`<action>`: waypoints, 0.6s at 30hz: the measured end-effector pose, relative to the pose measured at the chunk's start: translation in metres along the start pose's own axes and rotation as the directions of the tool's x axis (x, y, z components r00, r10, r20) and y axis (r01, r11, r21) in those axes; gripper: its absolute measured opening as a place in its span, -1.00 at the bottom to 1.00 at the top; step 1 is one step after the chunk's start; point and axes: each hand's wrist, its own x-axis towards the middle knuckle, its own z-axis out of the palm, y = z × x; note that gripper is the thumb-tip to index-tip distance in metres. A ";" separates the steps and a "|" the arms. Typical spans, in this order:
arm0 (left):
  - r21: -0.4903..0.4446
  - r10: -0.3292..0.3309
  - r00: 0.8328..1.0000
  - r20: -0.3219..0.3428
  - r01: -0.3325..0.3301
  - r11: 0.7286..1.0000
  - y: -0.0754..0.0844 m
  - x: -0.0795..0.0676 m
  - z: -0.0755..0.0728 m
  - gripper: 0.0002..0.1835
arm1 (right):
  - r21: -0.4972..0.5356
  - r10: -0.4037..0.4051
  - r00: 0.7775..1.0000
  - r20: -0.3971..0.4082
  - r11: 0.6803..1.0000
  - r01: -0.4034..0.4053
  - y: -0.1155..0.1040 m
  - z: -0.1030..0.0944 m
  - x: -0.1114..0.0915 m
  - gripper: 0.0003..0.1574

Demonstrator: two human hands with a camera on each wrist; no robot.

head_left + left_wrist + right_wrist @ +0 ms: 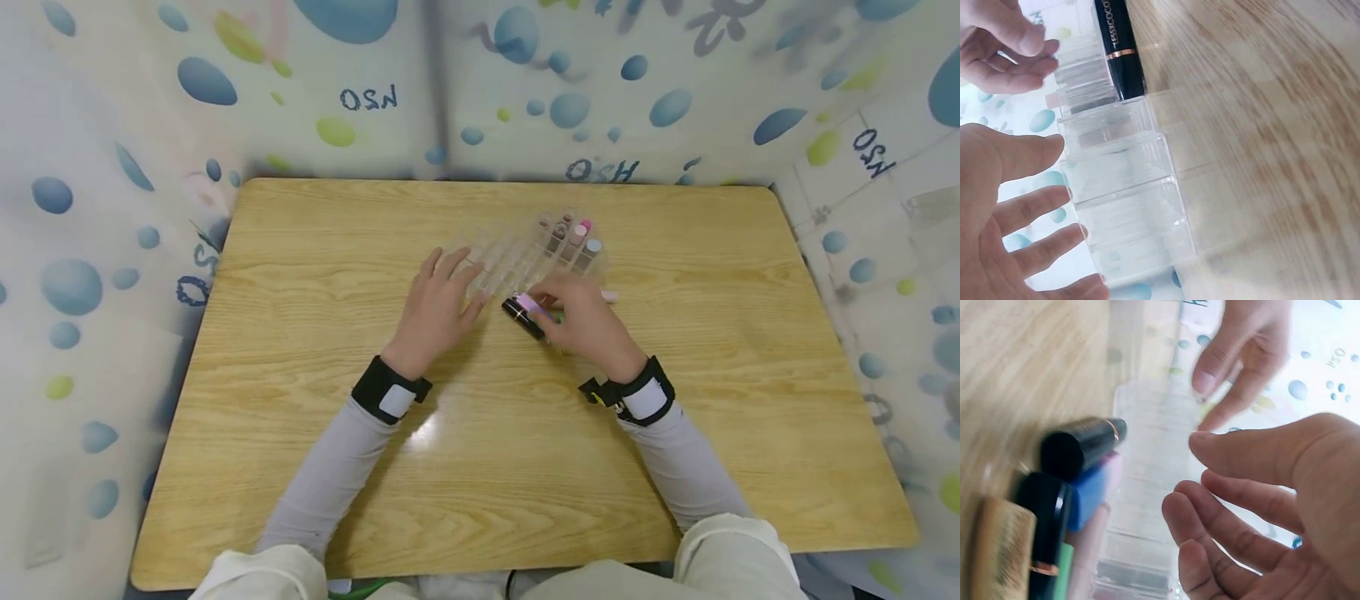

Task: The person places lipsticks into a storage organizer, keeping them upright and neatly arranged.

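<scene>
A clear plastic lipstick organizer with many compartments lies on the table. Beside its left end is my left hand, fingers spread, with fingertips at the organizer's edge. My right hand hovers by the near right side, above a cluster of loose lipsticks. In the right wrist view its thumb and loosely bent fingers stand apart with nothing between them. A black lipstick with a gold band lies against the organizer. Next to it are a blue-and-pink tube, another black tube, a gold tube and a green one.
Several lipsticks stand in the organizer's right-hand compartments, with pink, white and pale blue ends. A pale pink tube end shows beyond my right hand. The wooden table reaches to a patterned curtain at the back and sides.
</scene>
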 end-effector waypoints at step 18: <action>-0.118 0.099 0.994 0.040 -0.093 0.989 0.027 -0.008 -0.010 -0.86 | -0.107 0.000 0.993 0.116 0.994 0.012 -0.001 0.024 -0.001 -0.62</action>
